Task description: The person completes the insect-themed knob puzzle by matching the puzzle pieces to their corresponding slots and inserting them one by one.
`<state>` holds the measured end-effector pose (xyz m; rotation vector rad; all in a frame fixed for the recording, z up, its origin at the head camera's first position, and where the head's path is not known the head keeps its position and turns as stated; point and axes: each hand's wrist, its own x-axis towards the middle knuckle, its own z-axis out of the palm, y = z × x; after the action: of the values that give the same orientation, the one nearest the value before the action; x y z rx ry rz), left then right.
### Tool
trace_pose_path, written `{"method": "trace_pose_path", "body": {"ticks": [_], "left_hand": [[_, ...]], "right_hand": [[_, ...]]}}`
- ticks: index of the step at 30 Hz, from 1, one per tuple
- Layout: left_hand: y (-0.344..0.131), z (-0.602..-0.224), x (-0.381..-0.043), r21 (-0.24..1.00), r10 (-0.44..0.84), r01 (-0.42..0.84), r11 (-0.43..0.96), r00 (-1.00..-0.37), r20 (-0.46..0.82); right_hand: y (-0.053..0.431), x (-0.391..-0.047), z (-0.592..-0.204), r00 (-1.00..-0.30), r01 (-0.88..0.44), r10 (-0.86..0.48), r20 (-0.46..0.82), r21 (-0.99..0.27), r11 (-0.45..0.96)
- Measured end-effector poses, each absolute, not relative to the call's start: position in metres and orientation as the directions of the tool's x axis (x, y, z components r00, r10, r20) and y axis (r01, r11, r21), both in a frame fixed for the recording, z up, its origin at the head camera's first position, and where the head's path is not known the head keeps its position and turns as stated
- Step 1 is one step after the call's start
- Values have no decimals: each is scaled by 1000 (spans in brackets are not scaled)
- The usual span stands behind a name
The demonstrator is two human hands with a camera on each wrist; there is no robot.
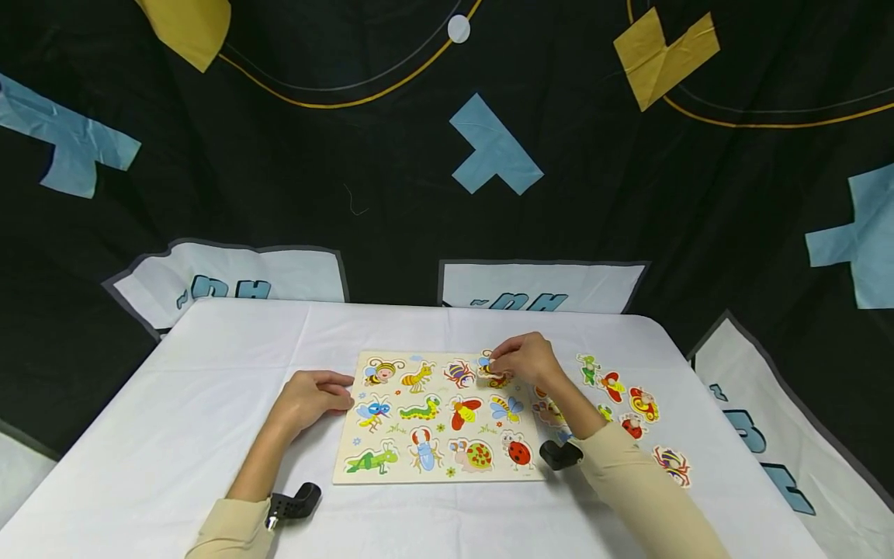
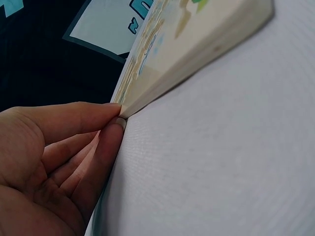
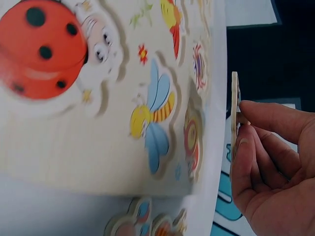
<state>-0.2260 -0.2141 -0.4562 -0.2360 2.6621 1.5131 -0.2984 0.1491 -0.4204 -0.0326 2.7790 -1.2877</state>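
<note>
A wooden puzzle board (image 1: 440, 476) printed with colourful insects lies on the white table. At its left edge my left hand (image 1: 310, 400) has thumb and forefinger on the rim; the left wrist view shows the fingertips (image 2: 114, 111) pinching it. Over the far right corner, my right hand (image 1: 527, 361) holds a bee puzzle piece (image 1: 485, 363) with yellow stripes and a blue wing. From the right wrist side the thin wooden piece (image 3: 234, 123) stands edge-on, gripped by thumb and fingers at its back. Beneath it, a red and yellow insect picture (image 3: 193, 140) is partly hidden.
Loose pieces lie right of the board: a green insect (image 1: 588, 369), a red and yellow bug (image 1: 613, 386), a butterfly-like piece (image 1: 643, 404), a ladybug (image 1: 632, 425) and a spider (image 1: 673, 466). My right forearm partly covers others. A black curtain hangs behind the table.
</note>
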Motion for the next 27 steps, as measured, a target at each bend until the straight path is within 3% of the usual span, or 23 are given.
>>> {"method": "trace_pose_path", "body": {"ticks": [27], "left_hand": [[-217, -461, -227, 882, -71, -148, 447, -989, -130]], "right_hand": [[84, -306, -414, -988, -49, -144, -58, -766, 641]]}}
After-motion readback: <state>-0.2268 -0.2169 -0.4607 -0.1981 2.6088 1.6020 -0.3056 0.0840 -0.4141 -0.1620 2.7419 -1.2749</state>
